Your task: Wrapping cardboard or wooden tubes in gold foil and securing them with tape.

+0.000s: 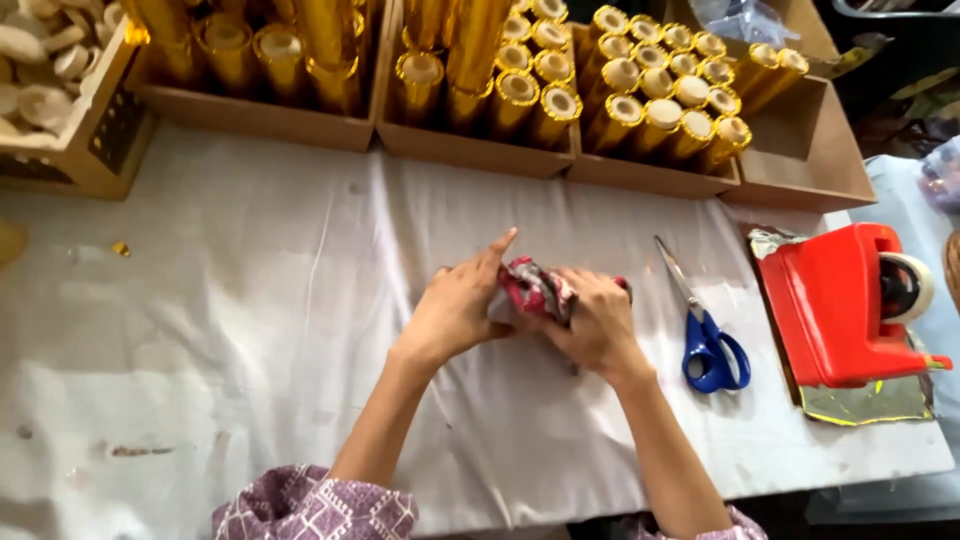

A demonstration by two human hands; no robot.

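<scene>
- Hands meet at the middle of the white-covered table: the left hand and the right hand both close around a small bundle patterned in red, white and dark tones.
- Left hand fingers: the index finger points up and away, while the others curl against the bundle's left end.
- Right hand fingers: pressed together and wrapped over the bundle's right side, so most of it is hidden beneath them.
- Progress, as a judgement: the bundle looks only partly wrapped or rolled, with its patterned sheet crumpled rather than smooth, and it has not been taped; the blue-handled scissors and the red tape dispenser lie untouched to the right.
- Finished-looking pieces: gold foil cylinders stand packed in cardboard boxes along the far edge; many are done, too crowded to count exactly.
- Counts: one bundle in hand, one pair of scissors, one tape dispenser resting on a sheet of gold foil, four boxes in the row, the rightmost nearly bare.
- Far left: one wooden crate holds pale rounded wooden pieces.
</scene>
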